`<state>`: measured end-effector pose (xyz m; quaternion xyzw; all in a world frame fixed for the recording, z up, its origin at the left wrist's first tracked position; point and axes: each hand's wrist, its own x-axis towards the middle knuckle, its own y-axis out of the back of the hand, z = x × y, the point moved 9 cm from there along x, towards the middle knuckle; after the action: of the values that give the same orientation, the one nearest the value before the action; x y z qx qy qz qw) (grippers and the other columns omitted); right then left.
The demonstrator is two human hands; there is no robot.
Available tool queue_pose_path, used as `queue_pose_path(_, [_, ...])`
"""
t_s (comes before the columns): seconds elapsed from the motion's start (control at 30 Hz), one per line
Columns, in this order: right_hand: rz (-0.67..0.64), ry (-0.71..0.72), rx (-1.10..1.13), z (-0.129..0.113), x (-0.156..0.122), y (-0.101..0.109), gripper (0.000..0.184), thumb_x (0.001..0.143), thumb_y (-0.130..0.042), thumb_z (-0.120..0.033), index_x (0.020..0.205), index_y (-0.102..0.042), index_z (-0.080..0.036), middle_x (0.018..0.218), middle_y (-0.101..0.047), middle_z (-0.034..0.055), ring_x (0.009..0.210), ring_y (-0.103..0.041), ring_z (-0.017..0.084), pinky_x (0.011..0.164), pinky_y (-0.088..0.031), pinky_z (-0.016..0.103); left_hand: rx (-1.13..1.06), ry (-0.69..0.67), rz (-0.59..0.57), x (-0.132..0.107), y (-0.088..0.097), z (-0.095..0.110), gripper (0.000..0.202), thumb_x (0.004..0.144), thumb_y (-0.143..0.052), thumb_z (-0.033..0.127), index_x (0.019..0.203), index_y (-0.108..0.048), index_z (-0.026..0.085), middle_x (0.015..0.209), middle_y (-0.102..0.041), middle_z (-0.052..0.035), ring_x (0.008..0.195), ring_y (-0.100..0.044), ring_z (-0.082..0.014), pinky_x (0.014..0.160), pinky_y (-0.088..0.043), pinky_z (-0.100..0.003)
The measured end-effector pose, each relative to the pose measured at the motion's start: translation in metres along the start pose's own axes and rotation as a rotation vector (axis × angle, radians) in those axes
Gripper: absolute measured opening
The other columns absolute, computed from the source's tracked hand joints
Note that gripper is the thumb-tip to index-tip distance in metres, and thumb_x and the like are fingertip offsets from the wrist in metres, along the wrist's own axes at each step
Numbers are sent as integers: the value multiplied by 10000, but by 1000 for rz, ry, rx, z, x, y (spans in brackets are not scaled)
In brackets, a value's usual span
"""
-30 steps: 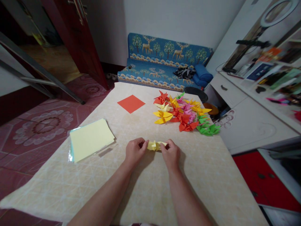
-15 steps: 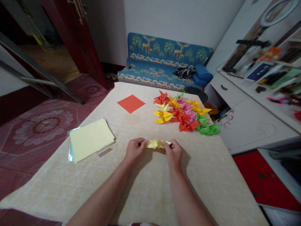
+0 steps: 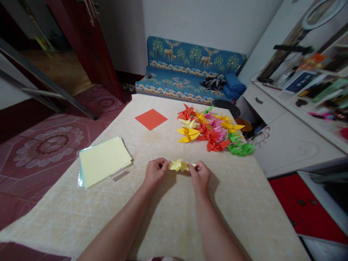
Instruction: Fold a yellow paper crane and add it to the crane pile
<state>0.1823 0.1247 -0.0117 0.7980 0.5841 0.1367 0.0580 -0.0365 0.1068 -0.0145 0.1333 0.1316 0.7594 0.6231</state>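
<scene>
The table (image 3: 163,145) bears yellow sheets (image 3: 104,161); a red sheet (image 3: 151,119); colourful paper cranes (image 3: 211,137).

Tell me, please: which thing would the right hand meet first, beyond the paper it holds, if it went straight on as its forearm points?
Probably the bright yellow folded figure, past the pale yellow paper that the right hand holds; height and depth are unclear.

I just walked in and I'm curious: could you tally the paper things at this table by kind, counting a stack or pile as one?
Folded yellow piece, between the left hand and right hand: 1
Flat red sheet: 1
Sheet stack, pale yellow on top: 1
Bird pile, too overlapped to count singly: 1
Total: 4
</scene>
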Motion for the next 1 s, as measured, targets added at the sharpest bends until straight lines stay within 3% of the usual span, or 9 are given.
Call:
queue_pose_path(0.27, [-8,48,-77,-8,-5,-6,275,683,-632,-359,555,-448,-199,469,-405,-74,460,-380,94,435,-297,192,166,-56,-15,-4,-5,10,326,796,-512,403,682,-681,149,557,-572,-1,527,-472,-116,496,-279,-218])
queue_pose_path(0.37, [32,20,-68,-6,-5,-3,292,686,-621,-378,544,-439,-200,465,-411,-69,454,-379,95,432,-301,194,104,-30,7,-4,-4,7,346,807,-491,404,680,-675,139,550,-566,-5,516,-462,-113,492,-289,-215])
queue_pose_path(0.57, [-17,69,-113,-8,-6,-8,266,684,-622,-356,562,-441,-202,484,-410,-72,468,-392,98,444,-308,193,-9,-14,-44,-4,-8,6,327,787,-519,403,673,-668,134,560,-562,-3,533,-467,-117,495,-298,-209])
queue_pose_path(0.63, [27,61,-87,-7,-5,-3,292,687,-631,-367,558,-425,-205,485,-389,-74,471,-390,98,446,-308,193,-81,9,-17,-3,-4,4,327,786,-521,398,666,-653,124,550,-544,-1,524,-451,-112,490,-300,-208])
queue_pose_path(0.77, [-27,53,-53,-7,-4,-5,285,684,-644,-362,571,-432,-209,490,-402,-74,474,-407,104,443,-314,198,-117,9,-32,-2,-4,4,317,785,-534,384,650,-637,117,538,-516,7,514,-427,-103,485,-292,-205])
queue_pose_path(1.0, [8,25,60,-8,-2,-1,298,669,-667,-343,564,-429,-197,480,-382,-84,455,-374,85,420,-292,188,-195,40,-9,-2,-3,1,298,774,-567,390,650,-624,125,544,-516,17,520,-427,-96,493,-289,-202])
